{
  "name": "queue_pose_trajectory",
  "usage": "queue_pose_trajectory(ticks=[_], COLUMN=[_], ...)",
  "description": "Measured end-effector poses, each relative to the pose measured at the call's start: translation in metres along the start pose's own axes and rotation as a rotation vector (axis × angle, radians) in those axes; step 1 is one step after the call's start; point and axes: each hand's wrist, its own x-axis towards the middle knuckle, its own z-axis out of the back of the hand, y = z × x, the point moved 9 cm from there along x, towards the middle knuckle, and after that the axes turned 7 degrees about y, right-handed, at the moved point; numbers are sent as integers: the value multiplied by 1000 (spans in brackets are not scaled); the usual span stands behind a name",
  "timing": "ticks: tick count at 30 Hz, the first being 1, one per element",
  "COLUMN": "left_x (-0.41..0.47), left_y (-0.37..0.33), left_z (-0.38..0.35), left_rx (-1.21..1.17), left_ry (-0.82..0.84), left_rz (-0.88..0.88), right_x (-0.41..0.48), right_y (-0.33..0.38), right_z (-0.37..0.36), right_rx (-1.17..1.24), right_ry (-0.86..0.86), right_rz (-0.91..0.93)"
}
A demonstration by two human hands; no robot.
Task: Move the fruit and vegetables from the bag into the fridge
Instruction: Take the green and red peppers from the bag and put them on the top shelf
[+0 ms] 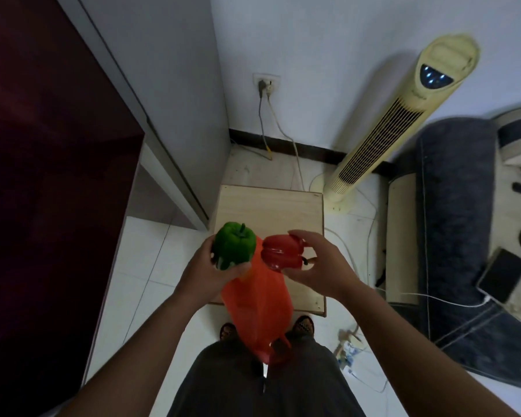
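A green bell pepper point(233, 246) sits in my left hand point(206, 270), whose fingers curl round it from below. My right hand point(319, 266) grips a red bell pepper point(283, 251) just to the right of the green one. An orange plastic bag point(257, 308) hangs down under both hands, and it seems to hang from my left hand. The dark red fridge point(51, 182) fills the left side with its door closed. I cannot see inside the bag.
A low wooden stool point(271, 209) stands on the tiled floor right ahead of my feet. A cream tower fan point(400, 115) leans at the back right. Cables run from a wall socket point(266, 84). A dark grey sofa point(457, 212) with a phone point(503, 275) is on the right.
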Motion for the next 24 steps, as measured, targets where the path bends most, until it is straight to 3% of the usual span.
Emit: queue_pose_trajectory(ticks=[7, 16, 24], left_x=[5, 39, 56], left_y=[7, 111, 135], left_z=[16, 10, -14], left_rx=[30, 6, -120], left_ry=[-34, -38, -44], left_rz=[-10, 281, 291], right_x=[-1, 21, 38], right_y=[13, -16, -46], right_z=[-4, -47, -77], right_rx=[20, 76, 84], right_ry=[0, 37, 79], right_rz=[17, 4, 8])
